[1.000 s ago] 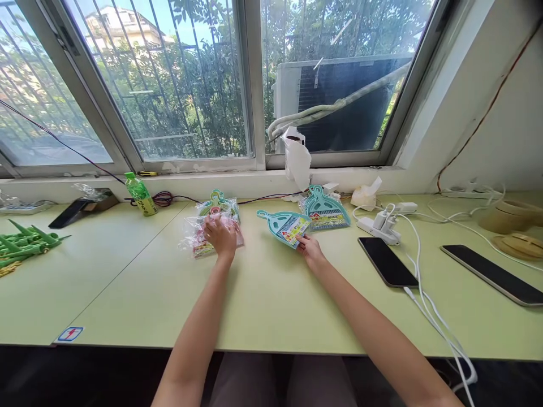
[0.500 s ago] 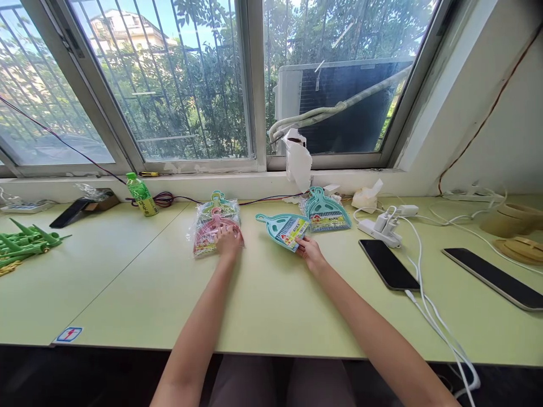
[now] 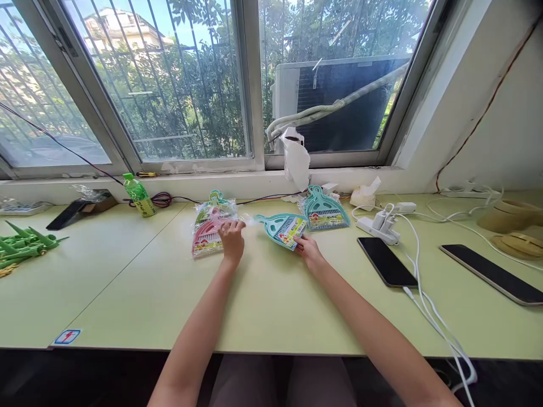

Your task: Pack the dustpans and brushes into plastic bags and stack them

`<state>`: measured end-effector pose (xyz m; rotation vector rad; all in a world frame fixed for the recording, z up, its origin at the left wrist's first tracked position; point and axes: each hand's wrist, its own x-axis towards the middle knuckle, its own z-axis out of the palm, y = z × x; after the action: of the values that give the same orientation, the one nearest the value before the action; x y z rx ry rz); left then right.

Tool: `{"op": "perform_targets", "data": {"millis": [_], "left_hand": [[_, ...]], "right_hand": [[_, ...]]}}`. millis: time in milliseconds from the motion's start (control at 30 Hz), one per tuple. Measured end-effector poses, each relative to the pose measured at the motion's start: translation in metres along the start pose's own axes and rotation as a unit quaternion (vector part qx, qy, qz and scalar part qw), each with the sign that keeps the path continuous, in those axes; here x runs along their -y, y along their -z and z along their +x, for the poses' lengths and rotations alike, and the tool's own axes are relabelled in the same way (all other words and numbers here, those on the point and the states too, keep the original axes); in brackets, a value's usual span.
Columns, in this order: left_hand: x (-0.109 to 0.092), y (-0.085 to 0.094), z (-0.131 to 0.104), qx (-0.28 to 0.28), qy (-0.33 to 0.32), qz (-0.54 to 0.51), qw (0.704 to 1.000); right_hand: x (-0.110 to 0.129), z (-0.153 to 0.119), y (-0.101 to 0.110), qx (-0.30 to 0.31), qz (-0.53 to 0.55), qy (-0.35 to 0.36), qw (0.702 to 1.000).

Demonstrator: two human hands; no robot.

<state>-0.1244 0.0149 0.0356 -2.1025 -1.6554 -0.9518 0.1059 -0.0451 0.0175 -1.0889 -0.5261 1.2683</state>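
In the head view, the right hand pinches the lower right corner of a teal dustpan between thumb and fingers. The dustpan sits tilted above or on the pale green tabletop, its handle pointing left and a yellow printed label on its lower part; whether it touches the surface cannot be told. The left hand is at the right side of a pink dustpan, its fingers bent and close together. A bit of clear film shows just beside its fingertips, but whether the fingers grip the film or the pink dustpan cannot be told.

The pink dustpan lies flat in a clear wrapper, with a green dustpan partly hidden behind it, handle toward the window. A second teal dustpan, also wrapped, lies just behind and to the right of the held one, handle toward the window too.

Farther right are a white power strip, a black phone and a long dark device. On the left, a green bottle leans near a coiled cable, and a heap of green pieces lies at the edge of the view.
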Motion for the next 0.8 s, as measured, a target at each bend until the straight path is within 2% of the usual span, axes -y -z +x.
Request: {"op": "perform_targets", "data": {"millis": [200,400,500,667,800], "left_hand": [[-0.006,-0.007,-0.003,0.04,-0.083,0.026,0.995],[0.0,-0.021,-0.004,0.123,-0.089,0.045,0.987],[0.002,-0.023,-0.003,0.125,-0.082,0.047,0.988],[-0.002,-0.016,-0.002,0.126,-0.084,0.057,0.987],[-0.006,-0.009,-0.002,0.088,-0.074,0.044,0.992]], "right_hand": [[0.0,0.001,0.0,0.001,0.0,0.0,1.0],[0.0,0.001,0.0,0.004,-0.004,0.002,1.0],[0.0,0.001,0.0,0.008,-0.007,0.003,1.0],[0.001,-0.001,0.0,0.008,-0.007,0.005,1.0],[0.0,0.0,0.0,0.002,-0.006,0.002,1.0]]}}
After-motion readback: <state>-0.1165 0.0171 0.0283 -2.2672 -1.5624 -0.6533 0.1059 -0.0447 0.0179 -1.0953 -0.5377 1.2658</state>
